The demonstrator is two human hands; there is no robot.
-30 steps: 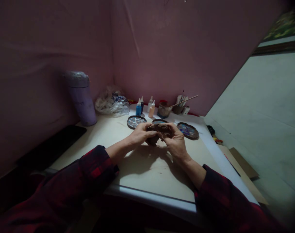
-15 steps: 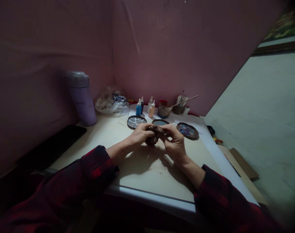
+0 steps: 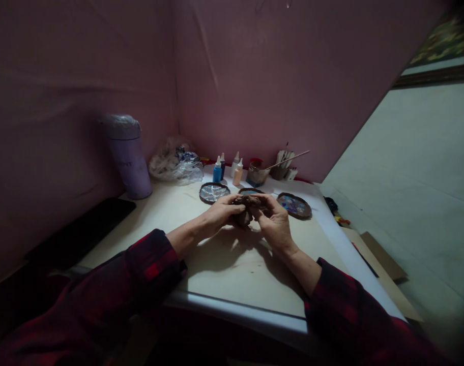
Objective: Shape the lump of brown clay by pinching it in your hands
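Observation:
A lump of dark brown clay (image 3: 242,217) is held above the table between both hands. My left hand (image 3: 221,213) grips its left side, thumb pressed against the front. From the right, my right hand (image 3: 274,219) closes on it with fingers over the top and thumb in front. Just behind the hands lie three brown-rimmed painted dishes: one with white lines on blue (image 3: 214,193), a blue one (image 3: 252,191) partly hidden by my fingers, and one with purple-blue patches (image 3: 295,205).
At the back stand several small paint bottles (image 3: 216,172), a cup of murky water (image 3: 257,176) with a brush across it, and a brush holder (image 3: 281,171). Further left are a crumpled plastic bag (image 3: 176,162), a purple tumbler (image 3: 131,162) and a black flat object (image 3: 83,229).
Both hands stay on the clay. My right thumb and fingers have shifted slightly, and the lump has turned a little between them.

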